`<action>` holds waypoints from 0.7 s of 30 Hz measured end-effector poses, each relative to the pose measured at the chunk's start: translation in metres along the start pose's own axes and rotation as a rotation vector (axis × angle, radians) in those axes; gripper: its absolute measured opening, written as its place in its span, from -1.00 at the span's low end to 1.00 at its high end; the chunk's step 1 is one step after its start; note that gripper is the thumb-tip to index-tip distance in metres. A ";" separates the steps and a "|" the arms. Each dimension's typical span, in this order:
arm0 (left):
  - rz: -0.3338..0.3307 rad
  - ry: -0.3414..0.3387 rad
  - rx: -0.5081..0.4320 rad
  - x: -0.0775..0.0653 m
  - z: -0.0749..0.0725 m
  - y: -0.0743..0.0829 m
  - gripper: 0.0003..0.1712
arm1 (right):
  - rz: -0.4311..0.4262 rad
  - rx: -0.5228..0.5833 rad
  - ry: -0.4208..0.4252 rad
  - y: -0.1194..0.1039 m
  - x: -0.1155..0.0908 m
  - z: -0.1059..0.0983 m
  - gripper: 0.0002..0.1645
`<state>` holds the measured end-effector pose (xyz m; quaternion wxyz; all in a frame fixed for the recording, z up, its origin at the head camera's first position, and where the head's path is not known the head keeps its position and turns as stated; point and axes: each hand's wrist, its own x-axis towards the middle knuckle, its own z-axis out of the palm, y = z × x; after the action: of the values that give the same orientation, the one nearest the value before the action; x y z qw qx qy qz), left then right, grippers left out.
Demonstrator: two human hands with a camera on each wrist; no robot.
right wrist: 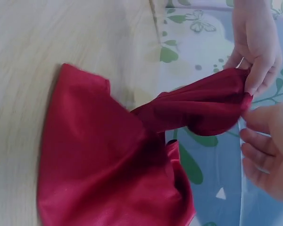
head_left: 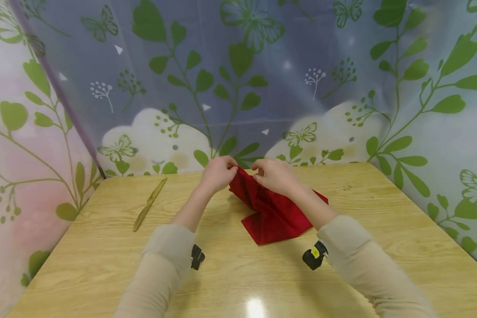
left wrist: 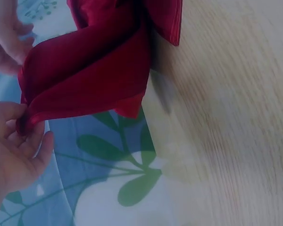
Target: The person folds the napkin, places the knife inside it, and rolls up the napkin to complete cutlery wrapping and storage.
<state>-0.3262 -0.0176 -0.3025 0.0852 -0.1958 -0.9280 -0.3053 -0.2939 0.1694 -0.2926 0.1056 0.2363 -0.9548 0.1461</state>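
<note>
**Cloth (head_left: 278, 221) raised by its edge in two hands**

Left of the head view: a knife (head_left: 149, 203) lies on the table (head_left: 222, 274), blade pointing up the frame. Near centre: the left hand (head_left: 218, 174) pinches the cloth's raised edge. Centre: the cloth slopes down from the fingers, its lower part crumpled on the table. Right of centre: the right hand (head_left: 276, 176) appears to pinch the same edge. For even folds, the fingertips should stay at the edge and part gently.
</note>
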 end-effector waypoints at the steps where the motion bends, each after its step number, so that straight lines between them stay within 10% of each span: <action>1: 0.004 -0.005 -0.010 0.000 0.000 0.001 -0.81 | -0.014 0.018 -0.008 -0.002 0.002 0.001 -0.72; 10: -0.006 0.040 -0.036 -0.005 -0.003 -0.004 -0.81 | -0.186 0.186 -0.119 0.010 -0.002 0.016 -0.94; 15: -0.020 0.090 -0.016 -0.002 -0.013 -0.010 -0.77 | -0.130 0.251 -0.068 0.011 -0.001 0.014 -0.93; 21: -0.032 0.150 -0.006 0.001 -0.030 -0.020 -0.76 | -0.105 0.077 0.006 0.014 0.001 0.005 -0.81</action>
<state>-0.3341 -0.0499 -0.2886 0.1490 -0.1579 -0.9211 -0.3233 -0.3020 0.1792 -0.3000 0.1067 0.2898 -0.9343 0.1779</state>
